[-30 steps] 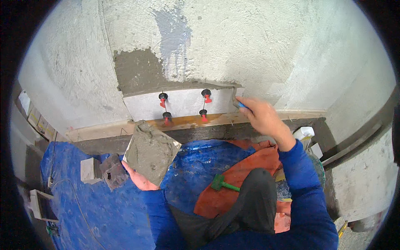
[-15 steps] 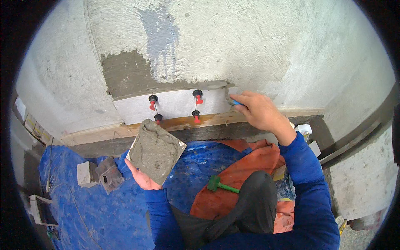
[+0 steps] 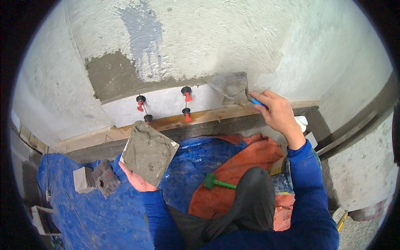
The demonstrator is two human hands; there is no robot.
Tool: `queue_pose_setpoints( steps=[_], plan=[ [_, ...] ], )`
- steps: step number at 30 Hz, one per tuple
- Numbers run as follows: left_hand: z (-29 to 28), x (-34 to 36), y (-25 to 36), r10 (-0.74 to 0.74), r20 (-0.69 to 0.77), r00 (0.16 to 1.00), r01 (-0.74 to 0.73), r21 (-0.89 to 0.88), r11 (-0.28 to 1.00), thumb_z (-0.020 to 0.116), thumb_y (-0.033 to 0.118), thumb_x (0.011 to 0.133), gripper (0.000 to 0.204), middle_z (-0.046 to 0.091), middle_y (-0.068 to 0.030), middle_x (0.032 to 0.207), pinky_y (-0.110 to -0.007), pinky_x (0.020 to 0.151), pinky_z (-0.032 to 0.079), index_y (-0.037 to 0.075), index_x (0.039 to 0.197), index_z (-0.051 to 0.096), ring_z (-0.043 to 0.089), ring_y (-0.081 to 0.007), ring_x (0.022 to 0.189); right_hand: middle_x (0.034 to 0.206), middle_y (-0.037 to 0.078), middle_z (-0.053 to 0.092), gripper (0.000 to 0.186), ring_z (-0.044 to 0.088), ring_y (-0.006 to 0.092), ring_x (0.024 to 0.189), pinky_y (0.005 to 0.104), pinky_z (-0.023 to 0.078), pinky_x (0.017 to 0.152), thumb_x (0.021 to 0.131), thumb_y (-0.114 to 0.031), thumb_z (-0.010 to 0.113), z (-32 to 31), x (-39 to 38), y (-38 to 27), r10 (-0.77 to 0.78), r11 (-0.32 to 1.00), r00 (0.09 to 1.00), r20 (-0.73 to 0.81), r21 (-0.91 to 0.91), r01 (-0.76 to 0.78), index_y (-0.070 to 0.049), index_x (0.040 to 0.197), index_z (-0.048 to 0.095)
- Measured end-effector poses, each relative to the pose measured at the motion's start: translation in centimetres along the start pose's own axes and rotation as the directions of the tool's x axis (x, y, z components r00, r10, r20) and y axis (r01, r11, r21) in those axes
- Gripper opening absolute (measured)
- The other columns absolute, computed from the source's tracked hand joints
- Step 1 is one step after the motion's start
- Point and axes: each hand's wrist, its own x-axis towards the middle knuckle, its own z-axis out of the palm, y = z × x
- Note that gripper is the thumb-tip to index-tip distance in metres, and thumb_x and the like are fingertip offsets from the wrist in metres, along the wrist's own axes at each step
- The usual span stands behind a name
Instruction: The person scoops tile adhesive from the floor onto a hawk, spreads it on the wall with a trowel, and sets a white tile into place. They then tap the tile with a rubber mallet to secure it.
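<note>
Low on the wall (image 3: 208,37), a pale tile strip (image 3: 164,100) runs along the top of a wooden batten (image 3: 225,112), carrying four black-and-red clips (image 3: 186,91) in two upright pairs. Just above the strip lies a band of dark grey mortar that broadens at its left end into a patch (image 3: 110,75). Higher up, a bluish-grey stain (image 3: 143,33) marks the rough plaster.

The right hand (image 3: 279,114) grips a trowel (image 3: 231,85) by its blue handle (image 3: 260,102), fingers wrapped round it. The blade, smeared with mortar and partly blurred, lies over the right end of the strip and the wall just above; whether it presses on them I cannot tell. The left hand (image 3: 137,179) grasps a square slab (image 3: 175,147) from its lower left side, with some fingers hidden underneath. A thick layer of wet mortar (image 3: 150,154) covers most of the slab's upper face, which sits in front of the batten, below the left pair of clips.

Below, a blue tarpaulin (image 3: 83,212) covers the floor, with an orange sheet (image 3: 214,198) beside the person's bent knee (image 3: 256,191). On that sheet rests a green mallet (image 3: 210,181). To the left, a pale block (image 3: 83,180) stands next to a crumpled plastic bag (image 3: 105,178). Beyond the right wrist, a white container (image 3: 301,122) is partly hidden.
</note>
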Motion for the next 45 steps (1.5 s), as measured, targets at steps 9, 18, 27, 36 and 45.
queue_pose_setpoints(
  steps=[9,18,27,36,45],
  plan=[
    [0.0,0.5,-3.9,-0.053,0.005,0.999,0.052,0.083,0.995,0.042,0.057,0.107,0.071,0.035,-0.0166,0.166,-0.059,0.124,0.024,0.009,0.159,0.038,0.035,-0.0397,0.15,0.097,0.011,0.065,0.041,0.066,0.035,0.09,0.0448,0.053,0.075,0.09,-0.015,0.071,2.7,1.4,3.2,-0.054,0.996,0.998,-0.008,0.073,0.055,-0.016,0.13,0.07],
    [-0.2,1.9,-7.9,-0.003,-0.162,0.987,0.028,0.157,0.987,0.041,0.056,0.108,0.07,0.038,-0.0154,0.165,-0.059,0.124,0.024,0.009,0.159,0.039,0.037,-0.0389,0.149,0.096,0.016,0.066,0.039,0.064,0.0378,0.086,0.0425,0.051,0.077,0.09,-0.013,0.072,0.5,-2.8,11.0,0.092,0.983,0.995,-0.03,0.163,-0.086,-0.01,0.129,0.07],
    [0.2,-0.1,-12.3,-0.076,-0.001,0.997,0.075,0.178,0.981,0.045,0.053,0.107,0.069,0.037,-0.0155,0.165,-0.06,0.124,0.025,0.01,0.16,0.037,0.036,-0.0389,0.15,0.105,0.019,0.07,0.039,0.067,0.0379,0.096,0.0398,0.053,0.083,0.091,-0.013,0.072,5.3,-2.5,12.2,0.036,0.929,0.993,-0.112,0.369,0.008,-0.004,0.128,0.068],
    [-0.2,1.3,-12.5,-0.096,-0.096,0.991,0.109,0.147,0.983,0.042,0.055,0.107,0.069,0.041,-0.0155,0.163,-0.058,0.123,0.029,0.009,0.158,0.041,0.04,-0.0388,0.147,0.105,0.018,0.069,0.044,0.068,0.0385,0.097,0.0436,0.054,0.082,0.085,-0.019,0.078,5.1,-11.9,5.8,-0.014,0.863,0.985,0.174,0.499,-0.075,-0.004,0.124,0.068],
    [2.1,-0.7,-10.0,-0.02,-0.149,0.989,0.056,0.238,0.97,0.039,0.061,0.107,0.073,0.045,-0.0162,0.159,-0.055,0.121,0.033,0.006,0.155,0.043,0.045,-0.0382,0.143,0.095,0.016,0.066,0.04,0.064,0.0365,0.084,0.0417,0.05,0.072,0.086,-0.016,0.078,3.6,-10.8,2.1,-0.068,0.82,0.995,0.073,0.572,0.014,-0.003,0.122,0.068]
  ],
)
